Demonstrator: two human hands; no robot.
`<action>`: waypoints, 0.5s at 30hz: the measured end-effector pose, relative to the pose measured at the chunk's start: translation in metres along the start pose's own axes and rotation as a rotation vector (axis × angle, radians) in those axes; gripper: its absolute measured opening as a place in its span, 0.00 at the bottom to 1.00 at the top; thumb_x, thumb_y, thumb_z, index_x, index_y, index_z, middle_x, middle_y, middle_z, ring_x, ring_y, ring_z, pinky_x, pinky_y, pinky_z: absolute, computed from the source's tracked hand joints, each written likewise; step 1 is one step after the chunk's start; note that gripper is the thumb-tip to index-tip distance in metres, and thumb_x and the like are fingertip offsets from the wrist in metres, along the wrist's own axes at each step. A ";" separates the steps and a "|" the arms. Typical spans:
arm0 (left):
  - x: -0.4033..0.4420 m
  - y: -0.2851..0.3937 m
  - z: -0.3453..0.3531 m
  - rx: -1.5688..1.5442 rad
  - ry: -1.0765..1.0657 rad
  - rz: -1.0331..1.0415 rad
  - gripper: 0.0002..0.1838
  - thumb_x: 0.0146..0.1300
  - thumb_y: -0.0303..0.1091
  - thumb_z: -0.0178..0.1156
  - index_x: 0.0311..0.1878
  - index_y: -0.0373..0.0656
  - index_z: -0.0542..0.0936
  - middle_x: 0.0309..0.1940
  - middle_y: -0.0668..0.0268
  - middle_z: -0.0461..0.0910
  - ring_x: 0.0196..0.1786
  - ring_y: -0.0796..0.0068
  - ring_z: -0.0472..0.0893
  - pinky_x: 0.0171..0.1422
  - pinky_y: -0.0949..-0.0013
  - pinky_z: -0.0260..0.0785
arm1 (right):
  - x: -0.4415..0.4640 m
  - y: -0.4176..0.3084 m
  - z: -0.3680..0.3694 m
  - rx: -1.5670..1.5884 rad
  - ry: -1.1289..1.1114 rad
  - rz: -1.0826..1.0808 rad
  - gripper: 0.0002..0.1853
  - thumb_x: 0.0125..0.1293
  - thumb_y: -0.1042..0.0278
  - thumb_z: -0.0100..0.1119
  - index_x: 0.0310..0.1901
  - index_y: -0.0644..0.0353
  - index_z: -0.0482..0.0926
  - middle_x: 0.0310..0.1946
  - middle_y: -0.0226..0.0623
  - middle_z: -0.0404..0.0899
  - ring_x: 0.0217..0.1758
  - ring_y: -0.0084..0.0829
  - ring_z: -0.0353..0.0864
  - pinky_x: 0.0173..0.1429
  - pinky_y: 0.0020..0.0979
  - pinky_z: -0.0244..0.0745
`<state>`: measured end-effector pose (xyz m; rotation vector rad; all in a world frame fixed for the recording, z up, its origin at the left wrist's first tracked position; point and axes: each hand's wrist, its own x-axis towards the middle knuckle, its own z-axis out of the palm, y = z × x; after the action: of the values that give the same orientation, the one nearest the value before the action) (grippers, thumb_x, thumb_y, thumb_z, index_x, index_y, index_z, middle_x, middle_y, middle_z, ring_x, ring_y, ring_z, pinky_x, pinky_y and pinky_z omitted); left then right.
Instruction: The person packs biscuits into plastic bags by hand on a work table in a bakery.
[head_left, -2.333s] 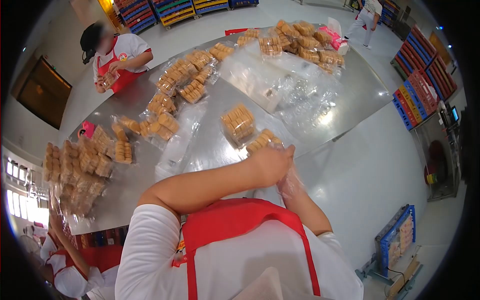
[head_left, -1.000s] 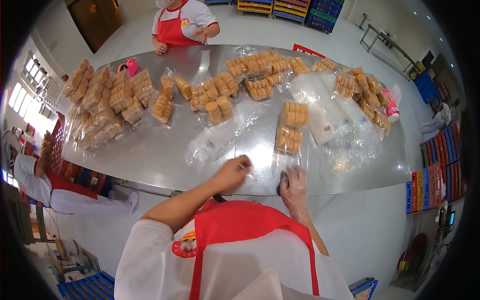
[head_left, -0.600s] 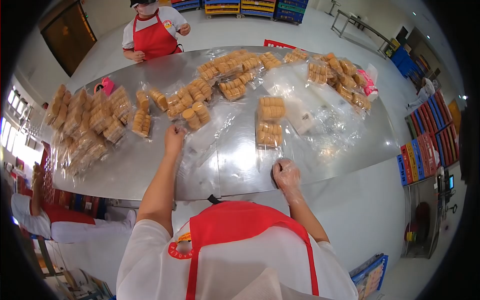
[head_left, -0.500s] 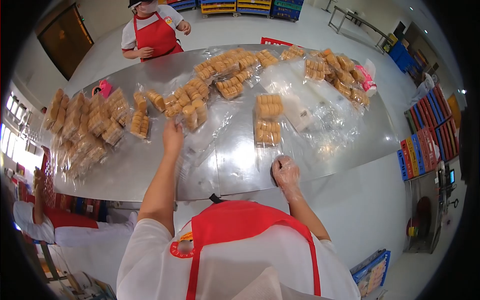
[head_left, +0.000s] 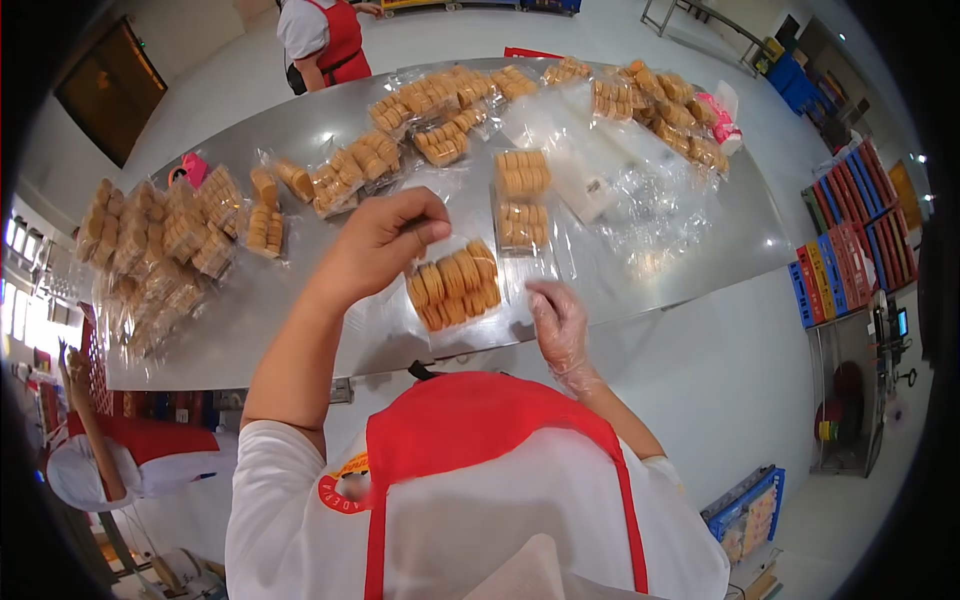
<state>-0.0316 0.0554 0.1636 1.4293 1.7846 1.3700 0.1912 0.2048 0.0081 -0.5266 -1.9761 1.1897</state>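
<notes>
A clear bag of round golden cookies (head_left: 455, 288), lined up in rows, hangs tilted over the near part of the steel table (head_left: 330, 345). My bare left hand (head_left: 395, 240) pinches the top of this bag between thumb and fingers. To the right of it is my right hand (head_left: 560, 325) in a clear plastic glove, with its fingers curled closed; what they hold, if anything, I cannot make out. Just beyond the hands lies another cookie bag (head_left: 523, 200), showing two blocks of cookies.
Bagged cookies are heaped at the left (head_left: 165, 240), along the far side (head_left: 430, 100) and at the far right (head_left: 665, 110). Clear plastic bags (head_left: 640, 220) lie spread on the right. One person (head_left: 325, 40) stands beyond the table, another (head_left: 140, 455) at the left.
My left hand has brought a cookie bag from the middle group toward me and rightward. My right hand has shifted slightly up and left. The person across has turned, and the view has shifted.
</notes>
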 end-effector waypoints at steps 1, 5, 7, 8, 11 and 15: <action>-0.002 -0.001 0.005 -0.015 -0.065 -0.029 0.03 0.66 0.28 0.62 0.38 0.39 0.79 0.27 0.72 0.76 0.28 0.83 0.73 0.33 0.74 0.65 | 0.008 -0.026 0.007 0.356 -0.029 0.121 0.15 0.68 0.61 0.60 0.46 0.67 0.82 0.37 0.44 0.83 0.40 0.34 0.83 0.45 0.35 0.77; -0.006 -0.024 0.033 -0.037 -0.217 -0.107 0.06 0.65 0.32 0.65 0.39 0.39 0.81 0.27 0.73 0.77 0.30 0.84 0.74 0.35 0.76 0.67 | 0.024 -0.054 0.013 0.770 -0.378 0.389 0.21 0.70 0.57 0.60 0.56 0.65 0.77 0.43 0.41 0.82 0.44 0.32 0.82 0.50 0.32 0.77; -0.015 -0.041 0.043 -0.066 -0.177 -0.224 0.08 0.63 0.34 0.68 0.39 0.40 0.82 0.29 0.72 0.80 0.34 0.83 0.76 0.39 0.75 0.69 | 0.031 -0.050 0.020 0.609 -0.503 0.473 0.22 0.70 0.57 0.60 0.57 0.66 0.76 0.44 0.41 0.82 0.45 0.31 0.82 0.52 0.31 0.77; -0.020 -0.065 0.051 -0.058 -0.096 -0.157 0.08 0.62 0.34 0.68 0.39 0.41 0.82 0.28 0.73 0.78 0.32 0.84 0.75 0.37 0.75 0.68 | 0.026 -0.049 0.027 0.595 -0.470 0.560 0.22 0.70 0.58 0.60 0.56 0.67 0.76 0.44 0.41 0.82 0.45 0.31 0.82 0.52 0.31 0.78; -0.049 -0.082 0.057 -0.214 0.047 -0.432 0.11 0.59 0.38 0.71 0.38 0.41 0.82 0.26 0.73 0.75 0.32 0.83 0.73 0.38 0.72 0.68 | 0.014 -0.050 0.049 0.688 -0.272 0.774 0.15 0.71 0.63 0.59 0.48 0.68 0.79 0.41 0.41 0.83 0.44 0.29 0.82 0.52 0.30 0.77; -0.085 -0.106 0.072 -0.133 0.283 -0.311 0.10 0.62 0.36 0.67 0.36 0.38 0.81 0.32 0.66 0.77 0.37 0.74 0.76 0.44 0.68 0.69 | 0.013 -0.052 0.065 0.602 -0.299 0.537 0.10 0.72 0.69 0.55 0.41 0.69 0.80 0.38 0.41 0.84 0.43 0.28 0.82 0.51 0.29 0.77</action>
<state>0.0099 0.0115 0.0224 0.8775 1.9480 1.5438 0.1343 0.1516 0.0402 -0.5989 -1.6138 2.2065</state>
